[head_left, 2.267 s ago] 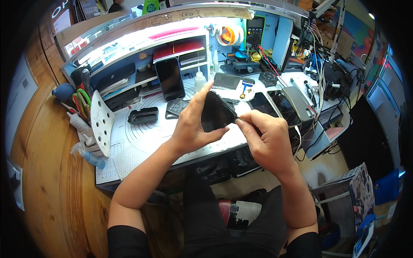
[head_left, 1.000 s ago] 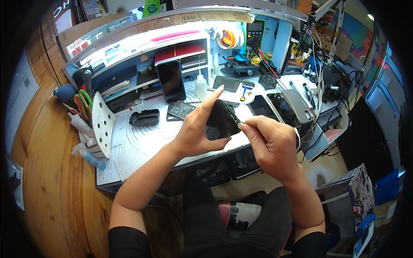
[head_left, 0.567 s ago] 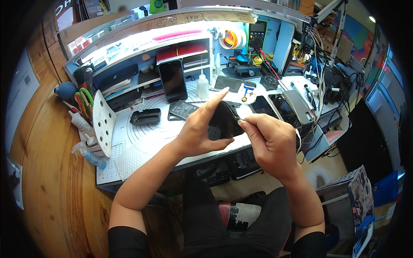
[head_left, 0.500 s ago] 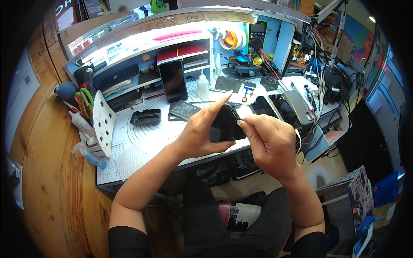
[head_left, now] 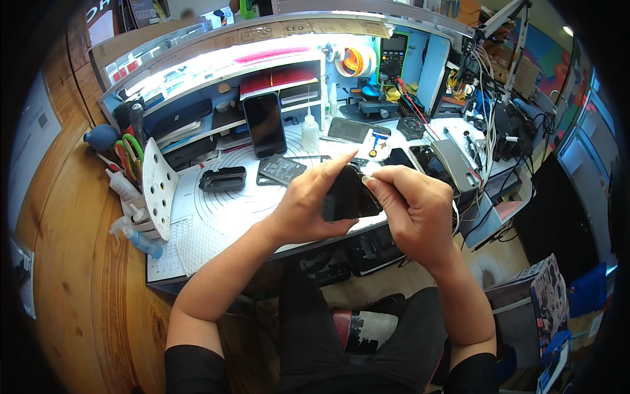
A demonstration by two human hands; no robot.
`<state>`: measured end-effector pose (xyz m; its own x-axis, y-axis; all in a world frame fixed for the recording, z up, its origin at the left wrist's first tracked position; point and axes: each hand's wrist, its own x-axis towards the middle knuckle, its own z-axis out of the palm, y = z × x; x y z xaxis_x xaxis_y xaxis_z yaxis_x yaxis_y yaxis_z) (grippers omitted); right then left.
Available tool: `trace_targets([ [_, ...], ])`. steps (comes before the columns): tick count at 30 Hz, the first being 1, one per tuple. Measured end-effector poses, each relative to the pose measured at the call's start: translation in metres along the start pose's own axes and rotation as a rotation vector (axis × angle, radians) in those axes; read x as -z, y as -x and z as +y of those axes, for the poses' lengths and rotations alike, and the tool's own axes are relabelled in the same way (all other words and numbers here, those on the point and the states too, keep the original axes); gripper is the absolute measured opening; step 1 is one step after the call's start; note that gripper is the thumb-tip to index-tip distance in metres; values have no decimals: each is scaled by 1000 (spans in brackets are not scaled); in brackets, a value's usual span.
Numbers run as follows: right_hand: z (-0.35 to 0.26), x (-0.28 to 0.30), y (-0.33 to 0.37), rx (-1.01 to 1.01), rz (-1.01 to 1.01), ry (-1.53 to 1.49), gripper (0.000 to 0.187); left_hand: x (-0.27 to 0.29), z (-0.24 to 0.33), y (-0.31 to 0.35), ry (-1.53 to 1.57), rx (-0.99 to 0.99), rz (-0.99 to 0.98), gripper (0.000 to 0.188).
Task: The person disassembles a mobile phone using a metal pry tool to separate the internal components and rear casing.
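A dark smartphone (head_left: 350, 198) is held above the front edge of the workbench, its black face visible. My left hand (head_left: 302, 205) grips it from the left, thumb along the near edge and fingers at the far one. At the phone's right edge, my right hand (head_left: 419, 205) is closed in a pinch. Whatever lies between its thumb and forefinger is too small and covered to name. Beyond the left hand, a phone battery (head_left: 282, 169) lies on a dark flat frame. Another phone (head_left: 264, 126) stands upright behind it, beside a needle-tipped bottle (head_left: 310, 133).
A black open holder (head_left: 222, 178) sits on the white mat, left of the battery. A white perforated rack (head_left: 159, 190) with tools stands at the bench's left end. At the right are opened phones (head_left: 433, 164), a grey box (head_left: 453, 162), a multimeter (head_left: 394, 56) and loose cables.
The phone has shifted slightly to the right and turned a little in my left hand's grip. My right hand has drawn slightly right, still pinching at the phone's edge.
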<state>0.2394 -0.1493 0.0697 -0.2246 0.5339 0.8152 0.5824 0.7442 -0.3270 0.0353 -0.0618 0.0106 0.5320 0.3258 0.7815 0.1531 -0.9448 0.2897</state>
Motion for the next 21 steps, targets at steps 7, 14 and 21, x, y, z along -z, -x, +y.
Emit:
trace_targets([
  [7,0,15,-14,259,-131,244,16,2,-1,1,-24,-43,-11,108],
  [14,18,22,-2,33,-74,44,9,17,-8,-4,10,162,-264,95],
  [21,34,28,43,-148,-101,-33,11,29,-25,-6,181,455,-273,27],
])
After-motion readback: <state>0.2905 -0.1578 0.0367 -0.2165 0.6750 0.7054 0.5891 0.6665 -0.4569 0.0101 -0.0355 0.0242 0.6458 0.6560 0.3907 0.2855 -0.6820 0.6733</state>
